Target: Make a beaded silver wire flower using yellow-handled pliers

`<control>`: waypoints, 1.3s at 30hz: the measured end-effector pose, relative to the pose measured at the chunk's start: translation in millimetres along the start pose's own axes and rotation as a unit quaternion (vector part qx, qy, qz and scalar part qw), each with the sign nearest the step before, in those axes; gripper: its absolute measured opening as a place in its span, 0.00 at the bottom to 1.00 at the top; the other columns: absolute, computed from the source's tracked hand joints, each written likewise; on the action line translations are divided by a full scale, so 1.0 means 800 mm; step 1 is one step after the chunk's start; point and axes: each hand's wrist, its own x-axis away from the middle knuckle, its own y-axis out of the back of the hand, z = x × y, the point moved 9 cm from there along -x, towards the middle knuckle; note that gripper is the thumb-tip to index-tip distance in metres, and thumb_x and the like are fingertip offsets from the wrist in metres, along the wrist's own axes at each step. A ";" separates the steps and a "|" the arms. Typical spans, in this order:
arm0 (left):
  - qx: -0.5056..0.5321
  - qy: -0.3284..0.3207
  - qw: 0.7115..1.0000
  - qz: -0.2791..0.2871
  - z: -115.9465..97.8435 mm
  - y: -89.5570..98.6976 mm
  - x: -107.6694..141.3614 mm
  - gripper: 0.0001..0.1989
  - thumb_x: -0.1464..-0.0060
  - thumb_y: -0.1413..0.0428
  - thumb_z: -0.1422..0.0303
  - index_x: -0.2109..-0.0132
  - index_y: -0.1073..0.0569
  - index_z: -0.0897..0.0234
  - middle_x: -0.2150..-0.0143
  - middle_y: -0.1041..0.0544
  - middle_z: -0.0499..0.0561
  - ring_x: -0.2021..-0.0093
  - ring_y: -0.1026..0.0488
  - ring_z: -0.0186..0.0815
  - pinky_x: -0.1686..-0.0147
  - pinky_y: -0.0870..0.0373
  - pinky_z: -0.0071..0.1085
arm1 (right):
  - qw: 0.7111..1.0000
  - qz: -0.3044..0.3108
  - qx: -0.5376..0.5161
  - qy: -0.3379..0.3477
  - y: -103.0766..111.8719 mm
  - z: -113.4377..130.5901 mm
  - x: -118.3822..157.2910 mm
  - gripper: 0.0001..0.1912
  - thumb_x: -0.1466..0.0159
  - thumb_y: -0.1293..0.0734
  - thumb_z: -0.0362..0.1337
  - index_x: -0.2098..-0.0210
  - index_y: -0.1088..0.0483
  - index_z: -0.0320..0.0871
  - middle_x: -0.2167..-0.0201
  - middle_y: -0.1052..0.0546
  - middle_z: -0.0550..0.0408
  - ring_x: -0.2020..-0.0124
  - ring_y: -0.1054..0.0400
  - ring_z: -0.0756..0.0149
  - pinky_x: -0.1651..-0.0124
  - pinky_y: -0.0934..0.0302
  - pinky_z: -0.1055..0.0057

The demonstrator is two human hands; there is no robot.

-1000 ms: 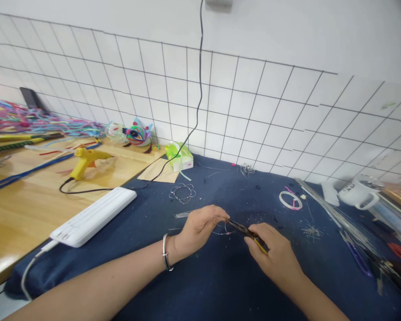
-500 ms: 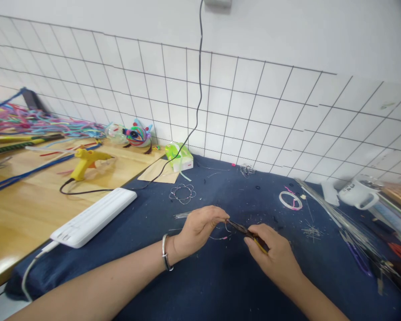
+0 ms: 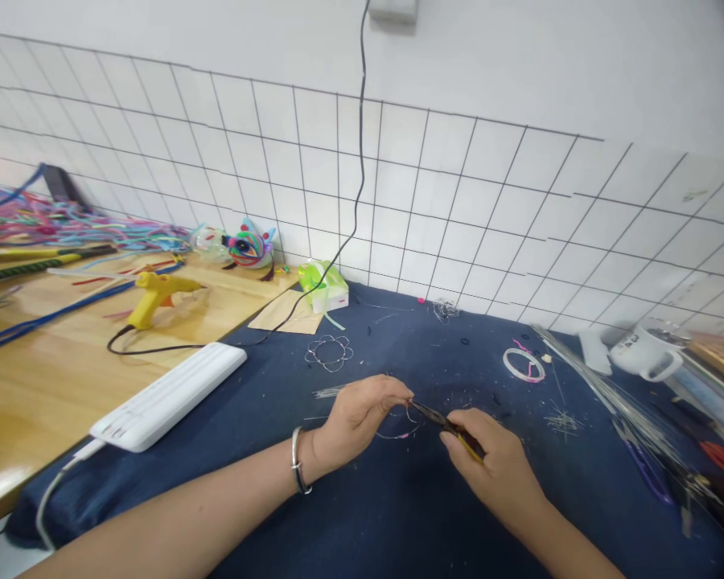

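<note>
My left hand pinches a thin wire ring at its top edge, and the ring hangs below the fingertips with a small pink bit on it. My right hand is wrapped round needle-nose pliers with yellow on the handles. The pliers' tips meet the wire right at my left fingertips; whether the jaws are closed on it is too small to tell. A flower-shaped wire piece lies flat on the dark blue cloth beyond my left hand. Short straight wires lie partly behind that hand.
A white power strip and yellow glue gun are at left. Right are a white ring-shaped roll, loose wire bits, long wires, purple-handled scissors and a white mug. A tissue pack stands behind.
The wire ring's hanging part has tilted slightly at my left fingertips. Both hands and the pliers stay almost in place; the view has shifted a little.
</note>
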 end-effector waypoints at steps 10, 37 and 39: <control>-0.022 -0.012 1.000 -0.006 -0.006 0.002 -0.001 0.10 0.44 0.53 0.76 0.59 0.29 0.65 0.64 0.25 0.52 0.63 0.28 0.30 0.62 0.30 0.27 | 0.998 -0.035 0.033 0.031 0.004 0.002 0.001 0.08 0.40 0.42 0.37 0.63 0.34 0.44 0.68 0.29 0.55 0.67 0.34 0.69 0.62 0.39 0.71; -0.105 -0.028 0.994 -0.019 -0.015 0.005 0.001 0.10 0.45 0.51 0.76 0.58 0.29 0.63 0.63 0.24 0.51 0.62 0.27 0.31 0.62 0.30 0.27 | 0.986 -0.094 0.105 0.088 0.013 0.014 0.006 0.09 0.40 0.41 0.36 0.61 0.34 0.42 0.66 0.29 0.50 0.63 0.34 0.64 0.59 0.38 0.66; -0.107 -0.026 0.994 -0.018 -0.014 0.004 0.001 0.10 0.45 0.51 0.76 0.58 0.29 0.63 0.63 0.24 0.51 0.63 0.27 0.31 0.62 0.30 0.28 | 0.986 -0.092 0.106 0.088 0.013 0.015 0.006 0.09 0.40 0.41 0.36 0.61 0.34 0.42 0.66 0.29 0.50 0.64 0.34 0.64 0.59 0.38 0.66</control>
